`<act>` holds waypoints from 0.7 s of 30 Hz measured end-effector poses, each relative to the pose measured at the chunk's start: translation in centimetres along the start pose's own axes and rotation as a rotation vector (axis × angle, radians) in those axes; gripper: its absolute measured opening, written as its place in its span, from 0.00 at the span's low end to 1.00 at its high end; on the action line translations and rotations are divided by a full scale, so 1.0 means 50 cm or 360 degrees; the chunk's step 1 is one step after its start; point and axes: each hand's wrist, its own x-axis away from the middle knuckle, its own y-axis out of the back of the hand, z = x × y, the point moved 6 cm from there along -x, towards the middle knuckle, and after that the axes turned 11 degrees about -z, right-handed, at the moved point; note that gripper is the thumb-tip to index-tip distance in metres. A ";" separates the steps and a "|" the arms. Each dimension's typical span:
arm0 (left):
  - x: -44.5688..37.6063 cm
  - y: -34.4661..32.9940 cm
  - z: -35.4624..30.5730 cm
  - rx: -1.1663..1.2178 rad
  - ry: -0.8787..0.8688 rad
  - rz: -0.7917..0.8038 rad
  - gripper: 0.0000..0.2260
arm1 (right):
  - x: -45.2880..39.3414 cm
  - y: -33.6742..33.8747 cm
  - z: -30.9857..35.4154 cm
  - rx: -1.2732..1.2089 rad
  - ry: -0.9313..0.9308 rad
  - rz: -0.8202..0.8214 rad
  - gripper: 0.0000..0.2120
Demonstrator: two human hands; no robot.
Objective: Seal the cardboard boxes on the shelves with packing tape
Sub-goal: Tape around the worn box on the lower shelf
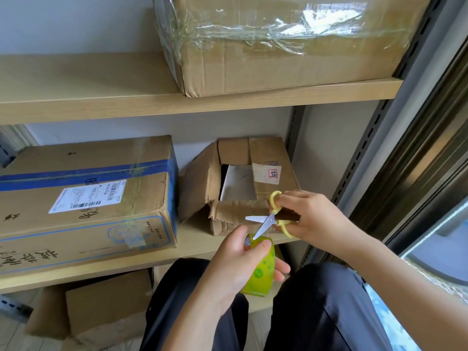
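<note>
My left hand [240,259] grips a green roll of packing tape [263,269] in front of the middle shelf. My right hand [306,216] holds yellow-handled scissors [271,219] with the blades parted, one blade tip touching the top of the roll. Just behind the hands a small cardboard box [202,183] stands on the middle shelf with its flaps open and white paper inside. To its left lies a larger box [83,198] with blue tape and a white label, its seam taped. On the upper shelf a big box [278,46] is wrapped in clear tape.
The wooden shelves [101,105] run between dark slotted uprights [367,153] at the right. Another cardboard box [106,310] sits low at the bottom left. My knees in dark trousers [316,312] are below the hands. A window frame [430,148] stands at the right.
</note>
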 end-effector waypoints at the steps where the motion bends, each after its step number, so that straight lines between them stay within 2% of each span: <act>1: -0.003 -0.001 -0.001 0.0027 0.0020 0.0001 0.09 | -0.003 0.003 -0.002 -0.0025 -0.0034 0.0004 0.12; 4: -0.009 -0.002 -0.004 0.0142 0.0031 -0.0012 0.09 | 0.002 0.038 0.006 0.0010 -0.0189 0.0066 0.08; 6: -0.008 -0.007 -0.003 0.0179 0.0043 0.0016 0.07 | 0.038 0.085 0.006 0.0211 -0.0313 0.0056 0.15; 8: -0.007 -0.013 0.001 0.0188 0.0060 0.0084 0.09 | 0.094 0.114 -0.002 0.0444 -0.0519 0.0325 0.26; 10: -0.004 -0.014 0.003 0.0199 0.0061 0.0118 0.10 | 0.143 0.113 -0.010 0.0604 -0.0675 0.0757 0.29; 11: -0.003 -0.015 0.005 0.0206 0.0062 0.0115 0.09 | 0.156 0.107 -0.015 0.0581 -0.0751 0.0928 0.29; 13: 0.000 -0.017 0.013 0.0218 0.0066 0.0105 0.09 | 0.158 0.088 -0.029 0.0430 -0.0854 0.1100 0.28; 15: 0.004 -0.023 0.021 0.0232 0.0069 0.0099 0.11 | 0.149 0.067 -0.041 0.0257 -0.0931 0.1166 0.28; 19: 0.007 -0.027 0.030 0.0249 0.0057 0.0088 0.08 | 0.127 0.030 -0.039 0.0080 -0.0999 0.1265 0.26; 21: 0.004 -0.025 0.036 0.0265 0.0071 0.0074 0.10 | 0.116 0.018 -0.032 0.0058 -0.0960 0.1261 0.31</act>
